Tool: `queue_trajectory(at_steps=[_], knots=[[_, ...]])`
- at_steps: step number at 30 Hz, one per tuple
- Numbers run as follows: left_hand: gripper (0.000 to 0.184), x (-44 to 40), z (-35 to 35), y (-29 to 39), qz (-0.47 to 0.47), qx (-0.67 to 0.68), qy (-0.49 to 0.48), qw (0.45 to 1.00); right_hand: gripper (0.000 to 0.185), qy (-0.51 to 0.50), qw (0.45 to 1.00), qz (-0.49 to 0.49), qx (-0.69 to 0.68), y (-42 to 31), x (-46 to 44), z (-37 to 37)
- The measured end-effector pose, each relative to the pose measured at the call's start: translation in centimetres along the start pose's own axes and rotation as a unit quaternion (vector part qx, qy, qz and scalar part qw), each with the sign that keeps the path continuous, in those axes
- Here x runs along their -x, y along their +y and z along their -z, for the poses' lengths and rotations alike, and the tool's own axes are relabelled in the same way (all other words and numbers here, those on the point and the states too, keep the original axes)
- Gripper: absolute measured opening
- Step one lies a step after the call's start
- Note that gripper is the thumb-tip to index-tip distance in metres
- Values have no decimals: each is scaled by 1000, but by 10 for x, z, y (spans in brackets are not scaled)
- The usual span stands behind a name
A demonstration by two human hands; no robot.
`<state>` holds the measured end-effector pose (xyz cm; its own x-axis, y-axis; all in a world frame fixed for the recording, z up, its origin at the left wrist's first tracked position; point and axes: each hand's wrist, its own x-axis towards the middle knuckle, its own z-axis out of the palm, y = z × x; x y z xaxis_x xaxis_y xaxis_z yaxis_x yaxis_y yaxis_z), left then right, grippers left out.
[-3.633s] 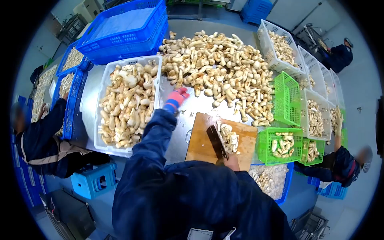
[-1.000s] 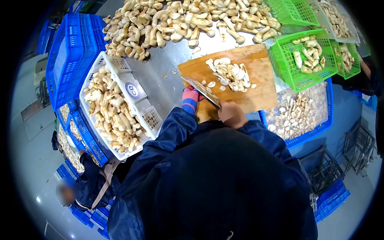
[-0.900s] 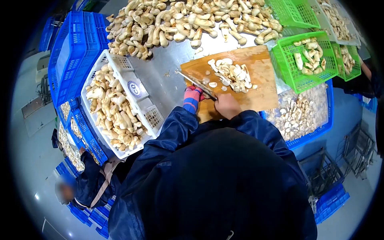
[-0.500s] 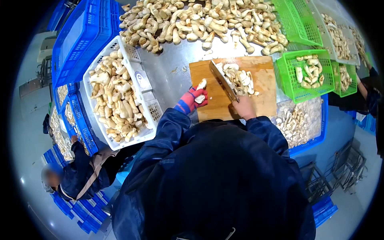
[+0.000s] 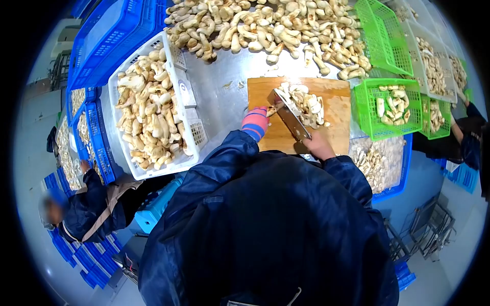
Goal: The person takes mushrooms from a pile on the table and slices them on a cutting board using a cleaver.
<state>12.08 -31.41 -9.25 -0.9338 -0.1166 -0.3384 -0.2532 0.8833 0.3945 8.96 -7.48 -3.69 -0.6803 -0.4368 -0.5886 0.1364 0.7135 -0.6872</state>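
A wooden board [image 5: 326,97] lies on the metal table. My left hand [image 5: 256,121], in a pink and blue glove, is closed on a mushroom [image 5: 276,107] at the board's left side. The wide-bladed knife [image 5: 292,116] is in the closed grip of my right hand [image 5: 320,144], its blade slanting up and left across the board beside that mushroom. Cut mushroom pieces [image 5: 308,106] lie in a heap just right of the blade. Part of the held mushroom is hidden by my glove.
Whole mushrooms [image 5: 255,30] are piled at the back. A white crate [image 5: 191,125] of mushrooms stands left, stacked blue crates [image 5: 109,46] behind it. Green baskets [image 5: 370,125] and a blue tray [image 5: 403,173] of slices are right. Co-workers [image 5: 92,204] are at both sides.
Since half a second ago, my left hand has moved right along the board with the mushroom, closer to the knife. The whole view has shifted slightly.
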Motion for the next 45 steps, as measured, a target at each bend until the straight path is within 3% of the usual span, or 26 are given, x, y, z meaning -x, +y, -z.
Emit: queue_trajectory(at_steps=[3, 4, 6, 8, 10, 11, 12, 13, 15, 17, 19, 21, 22, 25, 26, 29, 30, 31, 32, 37, 39, 40, 41, 43, 45], knots=[[36, -2, -8, 0, 4, 37, -31, 999, 23, -49, 992, -98, -54, -11, -24, -8], [38, -5, -5, -5, 20, 54, -37, 998, 24, 15, 999, -42, -5, -8, -36, -18], [44, -1, 1, -5, 28, 88, -47, 995, 23, -7, 994, -29, -108, -12, -51, -24], [43, 13, 17, -5, 50, 179, -13, 982, 19, 20, 999, 27, -32, -6, -60, -26], [41, 32, 65, -6, 77, 253, 98, 959, 23, 165, 967, 172, 85, 27, -64, -33], [41, 41, 78, -18, 93, 291, 178, 935, 33, 122, 985, 80, 97, 8, -47, -20], [42, 54, 105, -28, 107, 296, 225, 922, 32, 76, 994, -50, 55, 22, -52, -18], [42, 71, 141, -36, 120, 304, 266, 907, 28, 47, 992, -115, -21, -2, -36, -8], [42, 109, 194, -47, 124, 227, 354, 899, 27, 92, 993, -35, 58, 16, -42, -7], [41, 132, 204, -81, 250, 178, 375, 875, 27, 65, 995, -51, 55, 2, -39, -3], [41, 153, 199, -119, 242, 219, 364, 872, 27, 73, 994, -21, 76, 0, -39, -2], [38, 166, 205, -131, 227, 354, 402, 813, 28, 114, 983, 56, 130, 13, -44, -5], [35, 171, 211, -136, 200, 380, 425, 797, 28, 69, 995, -39, 56, 1, -39, -3], [28, 160, 235, -114, 156, 455, 472, 739, 29, 80, 991, -26, 100, 1, -38, -2], [28, 146, 236, -106, 131, 458, 468, 744, 30, 59, 994, -73, 61, -2, -36, -3], [30, 78, 219, -101, 74, 462, 407, 785, 29, 104, 981, 3, 163, 6, -36, -9], [35, 44, 206, -111, 88, 399, 370, 835, 28, 109, 979, 14, 172, 8, -37, -10], [44, 14, 204, -106, 104, 406, 324, 848, 27, 114, 976, 26, 181, 11, -38, -13], [52, -47, 196, -110, 181, 183, 268, 928, 26, 128, 977, 40, 165, 4, -42, -12], [68, -159, 135, -141, 327, 122, 184, 919, 24, 125, 983, 60, 119, 8, -38, -16], [64, -181, 118, -154, 355, 114, 195, 907, 23, 145, 980, 90, 104, 9, -33, -20], [54, -183, 114, -163, 291, 174, 235, 911, 22, 145, 981, 74, 106, -3, -27, -18], [39, -186, 100, -161, 321, 152, 306, 883, 22, 135, 984, 66, 99, 2, -28, -19], [34, -189, 88, -171, 274, 111, 372, 880, 24, 130, 987, 52, 79, -2, -27, -17], [32, -169, 101, -154, 335, 389, 132, 848, 24, 130, 985, 70, 91, 0, -29, -16]])
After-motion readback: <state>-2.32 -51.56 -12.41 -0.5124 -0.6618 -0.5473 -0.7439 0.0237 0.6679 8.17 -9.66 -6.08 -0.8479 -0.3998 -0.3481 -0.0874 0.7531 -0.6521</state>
